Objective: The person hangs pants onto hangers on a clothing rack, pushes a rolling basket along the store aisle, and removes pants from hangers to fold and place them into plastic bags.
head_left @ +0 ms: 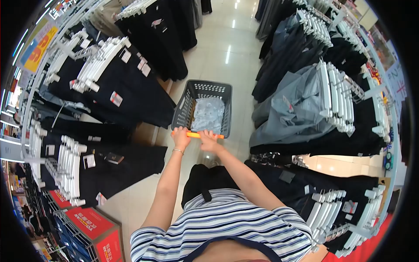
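An orange handle (193, 135) runs across the near end of a dark grey plastic shopping basket (210, 89) with perforated walls. My left hand (180, 137) is wrapped round the handle's left part. Closer to its right end, my right hand (208, 140) grips the same handle. Inside the basket lies a clear, crinkled plastic package (208, 114), with something brownish along its left side that I cannot make out. The basket is at floor level in front of me, between the clothes racks.
Black trousers (131, 91) hang on white hangers along the left, with a red box (94, 225) below. Grey trousers (290, 105) and black ones hang at right, reaching into the aisle. The shiny tiled floor (227, 41) continues ahead between the racks.
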Demonstrator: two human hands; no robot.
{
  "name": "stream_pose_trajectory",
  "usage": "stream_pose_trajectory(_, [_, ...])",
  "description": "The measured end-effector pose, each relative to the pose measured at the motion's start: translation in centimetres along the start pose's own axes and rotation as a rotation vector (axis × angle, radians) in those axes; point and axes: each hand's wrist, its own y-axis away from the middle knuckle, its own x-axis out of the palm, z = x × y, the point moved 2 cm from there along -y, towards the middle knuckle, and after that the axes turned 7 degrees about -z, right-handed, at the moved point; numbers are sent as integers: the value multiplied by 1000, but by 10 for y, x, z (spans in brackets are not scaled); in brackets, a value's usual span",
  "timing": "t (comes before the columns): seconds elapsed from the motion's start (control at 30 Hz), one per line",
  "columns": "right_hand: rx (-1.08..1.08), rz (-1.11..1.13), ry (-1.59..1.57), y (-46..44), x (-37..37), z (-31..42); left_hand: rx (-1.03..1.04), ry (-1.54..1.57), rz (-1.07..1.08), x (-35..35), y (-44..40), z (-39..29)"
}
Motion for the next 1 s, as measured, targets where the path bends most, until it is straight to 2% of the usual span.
stream_pose_trajectory(0.33, [1,-125,67,-149,-72,-57,61,37,-128,42,-169,-32])
stream_pose_trajectory(0.47, [-32,-226,60,-205,-104,-83,71,49,-89,56,-242,-45])
stream_pose_trajectory(0.63, [-34,-212,38,-270,-138,-112,78,0,-44,77,-306,-60])
stream_pose_trajectory(0.8, [-62,-192,-166,-314,-166,-136,104,95,20,81,-365,-70])
stream_pose_trajectory(0.9, [78,51,-443,-338,-213,-137,101,75,20,93,-396,-72])
stream_pose_trajectory(0.93, [82,104,-378,-349,-218,-149,108,117,-34,93,-404,-75])
stream_pose_trajectory(1.0, [173,224,-865,-374,-204,-194,136,115,-137,98,-418,-79])
